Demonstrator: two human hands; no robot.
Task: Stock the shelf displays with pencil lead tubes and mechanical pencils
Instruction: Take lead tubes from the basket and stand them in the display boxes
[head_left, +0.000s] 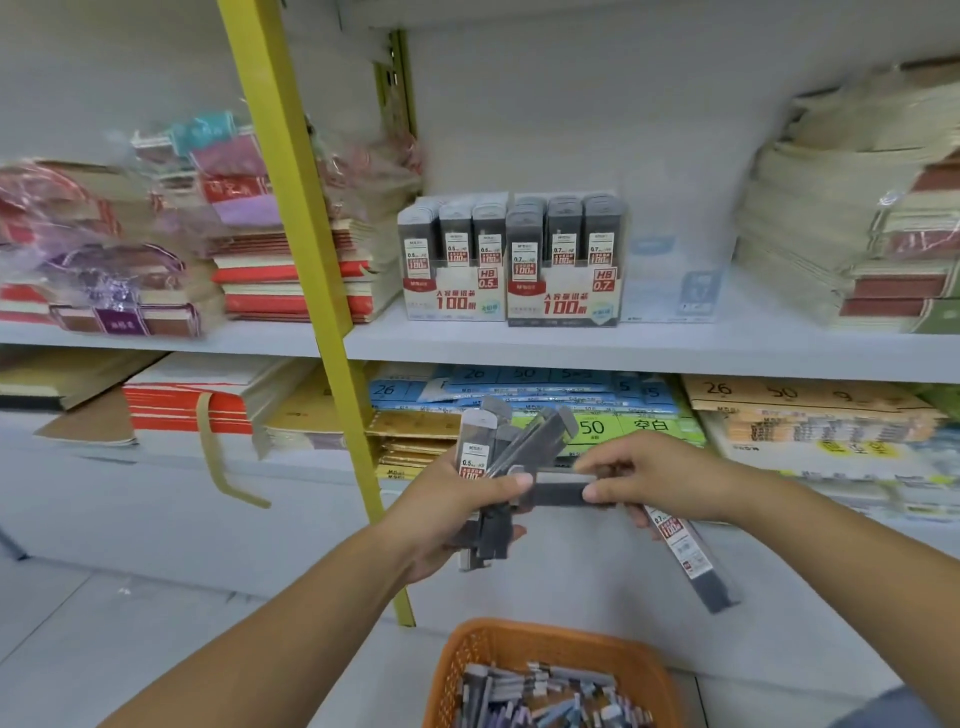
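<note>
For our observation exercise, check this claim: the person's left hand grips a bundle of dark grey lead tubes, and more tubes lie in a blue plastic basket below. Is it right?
Not quite: the head view shows the plastic basket is orange, not blue. The rest holds: the left hand grips a bundle of dark grey lead tubes, and more tubes lie in that basket below.

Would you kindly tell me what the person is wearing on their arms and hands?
Nothing shows on either: the left hand and right hand are ungloved, with no rings, watch or bracelet visible, and the forearms are bare, without sleeves.
</note>
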